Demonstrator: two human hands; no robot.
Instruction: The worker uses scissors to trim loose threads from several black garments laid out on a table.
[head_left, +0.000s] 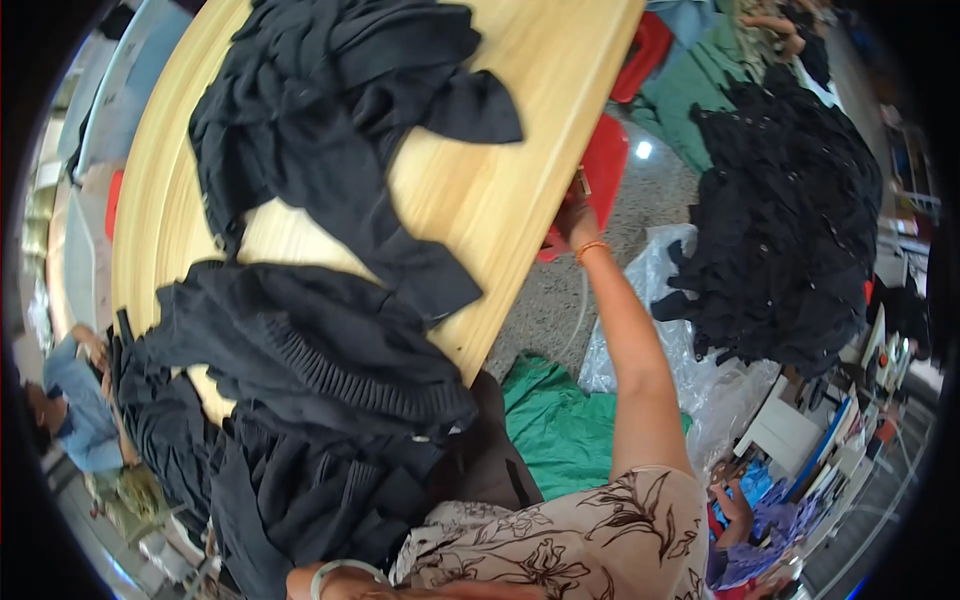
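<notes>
My right arm stretches out past the table edge, and my right hand (577, 222) is over a red plastic stool (604, 165). Its fingers look curled, partly hidden by the table edge, and a small brownish thing shows at them that I cannot make out. My left hand (305, 583) is at the bottom edge below a pale bangle, with its fingers out of sight. Right by it lies a heap of black knit garments (300, 490) hanging over my lap. A black garment with a ribbed band (320, 345) rests on the near part of the wooden table (500, 220).
Another black garment (330, 110) spreads over the far tabletop. To the right stands a big pile of black garments (790, 220) by clear plastic sheeting (690, 390). Green cloth (560, 430) lies on the floor beside me. Another person (85, 400) sits at the left.
</notes>
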